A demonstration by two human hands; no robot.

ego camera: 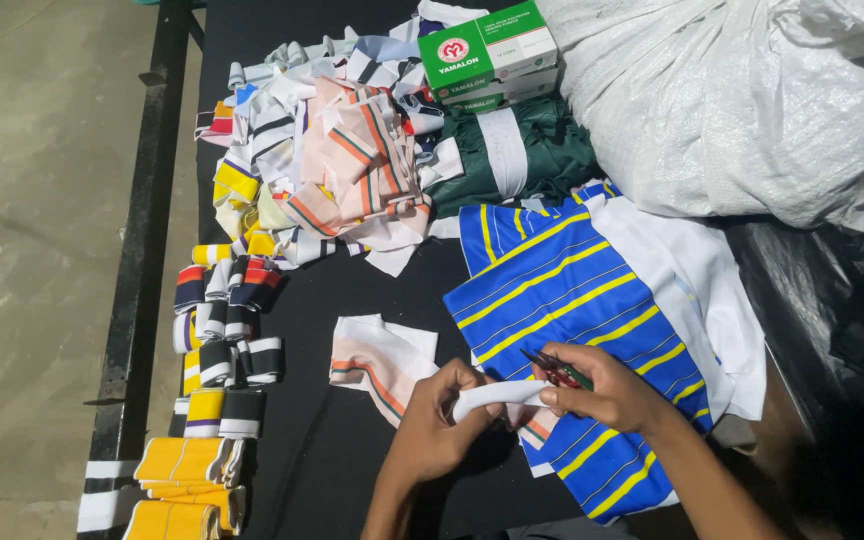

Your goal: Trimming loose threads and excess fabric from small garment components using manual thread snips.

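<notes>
White folded fabric strip [497,397] is pinched in the left hand [439,425]; the right hand [607,390] grips small red-handled snips [555,368], mid-trim, near blue yellow-striped cloth [562,300].

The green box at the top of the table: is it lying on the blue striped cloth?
No. The green box rests on dark green fabric beside the white sack, apart from the blue striped cloth.

A garment workshop: cut fabric pieces [352,160] heaped on a worktable [322,450].
</notes>
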